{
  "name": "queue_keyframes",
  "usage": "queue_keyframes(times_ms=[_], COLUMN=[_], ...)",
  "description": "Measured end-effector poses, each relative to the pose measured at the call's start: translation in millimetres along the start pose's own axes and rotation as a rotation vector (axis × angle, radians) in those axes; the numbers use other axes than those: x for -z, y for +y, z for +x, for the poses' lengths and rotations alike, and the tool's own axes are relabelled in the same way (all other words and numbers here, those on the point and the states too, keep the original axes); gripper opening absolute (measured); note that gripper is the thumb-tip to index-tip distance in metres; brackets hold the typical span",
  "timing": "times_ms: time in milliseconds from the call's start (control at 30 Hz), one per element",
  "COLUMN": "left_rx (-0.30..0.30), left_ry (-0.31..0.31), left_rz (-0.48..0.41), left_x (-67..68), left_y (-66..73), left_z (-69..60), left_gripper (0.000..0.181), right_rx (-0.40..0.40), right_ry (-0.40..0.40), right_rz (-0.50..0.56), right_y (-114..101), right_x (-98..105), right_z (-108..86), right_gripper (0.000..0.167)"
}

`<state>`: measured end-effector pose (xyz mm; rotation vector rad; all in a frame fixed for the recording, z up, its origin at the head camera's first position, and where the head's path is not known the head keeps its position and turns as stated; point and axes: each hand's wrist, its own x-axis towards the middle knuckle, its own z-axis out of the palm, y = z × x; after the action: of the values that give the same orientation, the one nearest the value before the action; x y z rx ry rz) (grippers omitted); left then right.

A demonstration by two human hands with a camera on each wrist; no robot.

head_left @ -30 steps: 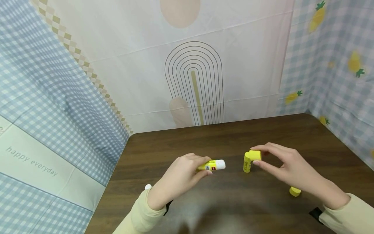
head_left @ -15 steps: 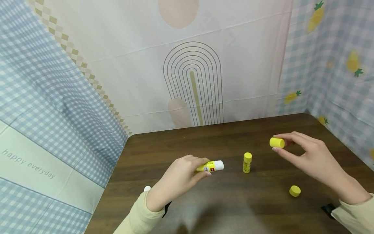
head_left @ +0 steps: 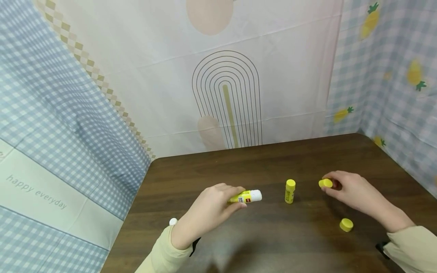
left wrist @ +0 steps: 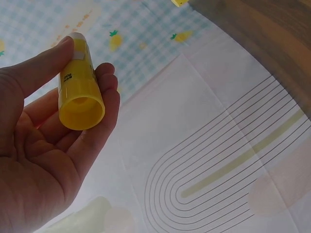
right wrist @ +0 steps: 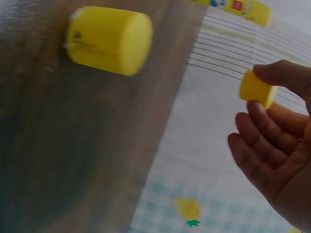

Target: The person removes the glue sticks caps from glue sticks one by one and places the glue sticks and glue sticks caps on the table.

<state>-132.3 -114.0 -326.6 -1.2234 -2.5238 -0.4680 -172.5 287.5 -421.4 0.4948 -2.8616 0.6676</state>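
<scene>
Head view: both hands are engaged. Left hand [head_left: 211,208]: thumb and fingers curled around a glue stick [head_left: 245,196], white end toward 3 o'clock; the left wrist view shows its yellow end hollow. Right hand [head_left: 355,195]: thumb and fingertips pinch a short yellow piece [head_left: 326,183] low over the surface [head_left: 266,163] — contact cannot be determined.

Done, as far as shown: the pinched piece is separate from any stick; a yellow stick [head_left: 290,191] stands upright at 3 o'clock from the glue stick; a loose yellow piece [head_left: 346,225] rests at 4 o'clock from the upright stick; a small white piece [head_left: 173,221] sits beside the left sleeve [head_left: 167,242].

Remaining, by judgement: the pinched piece is not yet released, nor the glue stick set down.

Change from half a second earlier: right hand and pinched piece have shifted toward 6 o'clock — lower; left hand unchanged.
</scene>
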Motion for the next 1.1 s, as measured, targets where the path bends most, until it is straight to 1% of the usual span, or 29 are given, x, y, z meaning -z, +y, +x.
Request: queue_keyframes(times_ms=[67,167,333,400,467,600,733,800,867,1000,1100], left_rx=[-0.001,0.001,-0.002,-0.016,-0.036,-0.060,-0.076,-0.078,-0.073,-0.046,-0.025], left_ry=[0.004,0.008,0.017,0.036,0.071,0.144,0.183,0.190,0.189,0.183,0.201], left_rz=[-0.005,-0.011,-0.019,-0.028,-0.038,-0.088,-0.129,-0.136,-0.143,-0.155,-0.156], left_x=[-0.2,-0.4,-1.2,-1.7,-2.0,-2.0,-2.3,-2.5,-2.5,-1.1,2.3], left_y=[-0.3,-0.4,-0.4,-0.7,-1.3,-3.4,-5.4,-5.7,-5.9,-6.8,-7.6], left_z=[-0.5,-1.3,-2.2,-2.2,-2.2,-2.4,-0.9,-0.2,0.0,-0.6,-2.1], left_gripper=[0.033,0.033,0.033,0.033,0.033,0.034,0.034,0.033,0.033,0.032,0.031], right_rx=[-0.015,-0.032,-0.089,-0.109,-0.117,-0.108,-0.090,-0.082,-0.074,-0.073,-0.074], right_ry=[-0.050,-0.104,-0.215,-0.250,-0.272,-0.306,-0.322,-0.321,-0.317,-0.310,-0.311], right_rz=[-0.005,-0.009,-0.004,-0.006,-0.011,-0.027,-0.034,-0.037,-0.041,-0.041,-0.038], right_y=[5.7,15.0,29.7,33.8,36.0,37.3,38.6,39.2,39.8,40.7,40.6], right_x=[-5.7,-11.9,-19.4,-21.9,-23.3,-24.0,-25.3,-25.8,-26.2,-26.3,-25.8], right_z=[1.2,3.0,4.3,3.6,2.7,2.4,2.7,3.1,3.4,2.5,2.4], right_gripper=[0.029,0.031,0.033,0.033,0.030,0.026,0.024,0.023,0.026,0.034,0.036])
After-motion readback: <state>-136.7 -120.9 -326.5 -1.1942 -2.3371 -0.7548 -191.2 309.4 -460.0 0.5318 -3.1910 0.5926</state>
